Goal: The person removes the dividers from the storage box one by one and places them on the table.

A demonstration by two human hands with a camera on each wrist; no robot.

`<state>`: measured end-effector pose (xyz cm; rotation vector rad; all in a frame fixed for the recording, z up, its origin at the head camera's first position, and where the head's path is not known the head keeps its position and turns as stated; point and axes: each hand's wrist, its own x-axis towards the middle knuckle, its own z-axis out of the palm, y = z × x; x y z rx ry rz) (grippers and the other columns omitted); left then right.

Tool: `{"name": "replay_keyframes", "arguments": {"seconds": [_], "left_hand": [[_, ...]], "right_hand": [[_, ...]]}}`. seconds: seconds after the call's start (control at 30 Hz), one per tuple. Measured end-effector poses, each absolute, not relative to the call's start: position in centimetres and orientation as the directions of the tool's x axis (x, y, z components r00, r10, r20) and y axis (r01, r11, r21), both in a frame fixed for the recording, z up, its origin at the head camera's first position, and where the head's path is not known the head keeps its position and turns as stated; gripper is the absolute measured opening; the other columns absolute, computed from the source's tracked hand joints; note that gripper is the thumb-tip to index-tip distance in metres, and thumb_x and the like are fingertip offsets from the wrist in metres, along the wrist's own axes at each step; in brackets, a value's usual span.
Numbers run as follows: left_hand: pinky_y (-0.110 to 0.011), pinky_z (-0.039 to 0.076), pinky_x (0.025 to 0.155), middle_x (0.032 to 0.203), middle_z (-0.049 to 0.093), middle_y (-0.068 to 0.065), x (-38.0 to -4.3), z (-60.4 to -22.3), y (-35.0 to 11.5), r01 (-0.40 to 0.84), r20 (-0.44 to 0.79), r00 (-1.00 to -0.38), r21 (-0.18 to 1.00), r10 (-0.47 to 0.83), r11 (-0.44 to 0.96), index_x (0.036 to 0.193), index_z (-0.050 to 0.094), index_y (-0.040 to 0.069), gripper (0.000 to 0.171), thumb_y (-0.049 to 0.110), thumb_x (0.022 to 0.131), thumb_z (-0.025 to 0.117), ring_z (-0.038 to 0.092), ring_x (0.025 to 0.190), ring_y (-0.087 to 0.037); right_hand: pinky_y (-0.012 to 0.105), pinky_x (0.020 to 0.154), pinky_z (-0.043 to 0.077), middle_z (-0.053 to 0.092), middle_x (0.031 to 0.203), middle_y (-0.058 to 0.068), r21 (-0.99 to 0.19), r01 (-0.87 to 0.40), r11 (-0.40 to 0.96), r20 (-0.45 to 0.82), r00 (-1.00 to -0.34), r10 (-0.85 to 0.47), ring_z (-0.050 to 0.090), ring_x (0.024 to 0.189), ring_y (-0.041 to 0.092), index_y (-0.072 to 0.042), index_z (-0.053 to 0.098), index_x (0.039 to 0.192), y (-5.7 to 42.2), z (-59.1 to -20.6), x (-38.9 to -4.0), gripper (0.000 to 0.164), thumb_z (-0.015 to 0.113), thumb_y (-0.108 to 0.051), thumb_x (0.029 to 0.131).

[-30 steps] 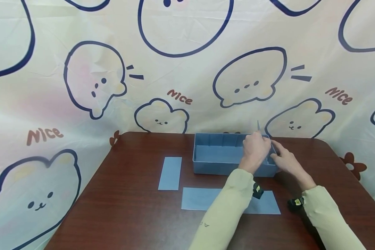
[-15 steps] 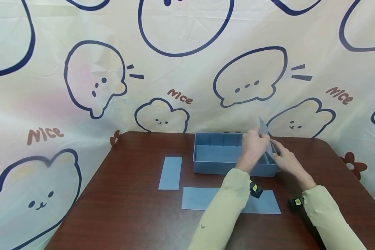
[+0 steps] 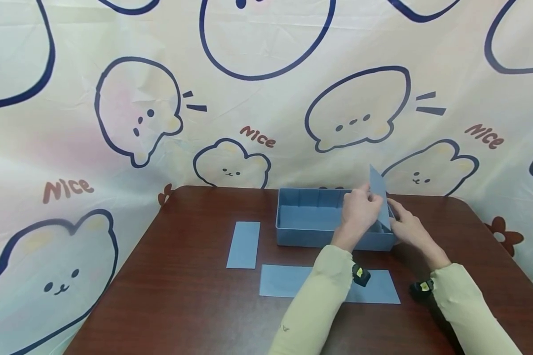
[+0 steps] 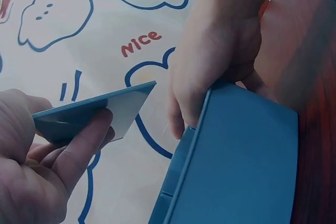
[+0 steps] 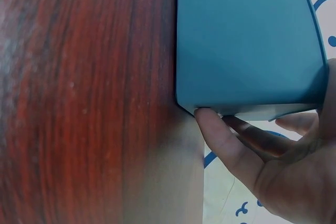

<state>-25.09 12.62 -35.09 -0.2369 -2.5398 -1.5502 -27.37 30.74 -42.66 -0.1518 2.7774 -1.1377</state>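
Observation:
A thin, flat blue panel (image 3: pixel 379 192) stands tilted above the right end of an open-topped blue box (image 3: pixel 311 237). My left hand (image 3: pixel 357 212) pinches it between thumb and fingers, as the left wrist view also shows with the panel (image 4: pixel 128 109) apart from the box's rim. At the box's right end, my right hand (image 3: pixel 410 230) holds the end wall. In the right wrist view the thumb presses low on that end of the box (image 5: pixel 247 40), while the other fingers reach up toward the rim.
On the brown table (image 3: pixel 182 296), a small blue panel (image 3: pixel 243 245) lies left of the box. A longer blue panel (image 3: pixel 284 281) lies in front of it, partly under my left forearm in view. Behind the table hangs a printed cloth (image 3: pixel 288 113).
The panel in my left hand has turned from nearly edge-on, so more of its face shows. My left hand has shifted slightly left. My right hand stays at the box's end.

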Motion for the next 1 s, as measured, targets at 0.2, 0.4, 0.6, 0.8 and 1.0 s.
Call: {"name": "replay_keyframes", "arguments": {"seconds": [0.2,0.4,0.6,0.8,1.0], "left_hand": [[-0.02,0.025,0.039,0.087,0.076,-0.002,-24.7,-35.9,12.4,0.234,0.244,-0.969,0.868,0.034,0.437,0.134,0.06,0.023,0.042,0.019,0.094,0.051,0.028,0.037,-0.008],[-0.018,0.034,0.042,0.096,0.077,-0.001,-24.5,-36.4,12.0,0.28,0.28,-0.959,0.886,0.056,0.37,0.131,0.061,0.023,0.037,0.019,0.095,0.051,0.047,0.044,-0.004],[-0.016,0.04,0.046,0.108,0.076,-0.002,-24.4,-36.7,11.6,0.285,0.283,-0.957,0.886,0.059,0.367,0.135,0.059,0.023,0.041,0.02,0.095,0.053,0.054,0.052,-0.002],[-0.018,0.036,0.042,0.1,0.076,-0.003,-24.4,-36.9,11.0,0.286,0.278,-0.958,0.89,0.076,0.356,0.136,0.058,0.024,0.042,0.019,0.095,0.053,0.047,0.043,-0.005],[-0.019,0.034,0.041,0.106,0.076,-0.007,-24.2,-36.6,10.5,0.28,0.27,-0.959,0.885,0.081,0.373,0.137,0.058,0.02,0.042,0.018,0.096,0.053,0.039,0.037,-0.008]], "right_hand": [[0.051,0.07,0.058,0.017,0.156,0.035,-0.695,-0.043,0.718,-0.094,-0.984,-0.149,0.047,0.121,0.06,-0.016,0.003,0.159,30.8,-42.8,-27.4,0.063,0.032,-0.025,0.104],[0.051,0.069,0.058,0.017,0.157,0.034,-0.69,-0.046,0.722,-0.088,-0.985,-0.147,0.048,0.12,0.06,-0.016,0.003,0.159,30.9,-42.8,-27.4,0.063,0.032,-0.024,0.103],[0.049,0.067,0.059,0.016,0.157,0.035,-0.694,-0.044,0.719,-0.091,-0.985,-0.148,0.047,0.12,0.061,-0.015,0.003,0.159,30.9,-42.7,-27.5,0.063,0.031,-0.023,0.103],[0.048,0.065,0.059,0.017,0.156,0.036,-0.7,-0.049,0.713,-0.086,-0.985,-0.152,0.048,0.119,0.061,-0.015,0.004,0.159,30.9,-42.8,-27.6,0.063,0.032,-0.02,0.103],[0.048,0.066,0.059,0.017,0.156,0.036,-0.694,-0.042,0.719,-0.092,-0.985,-0.146,0.046,0.121,0.062,-0.014,0.004,0.159,30.8,-42.7,-27.6,0.064,0.033,-0.019,0.102]]}}
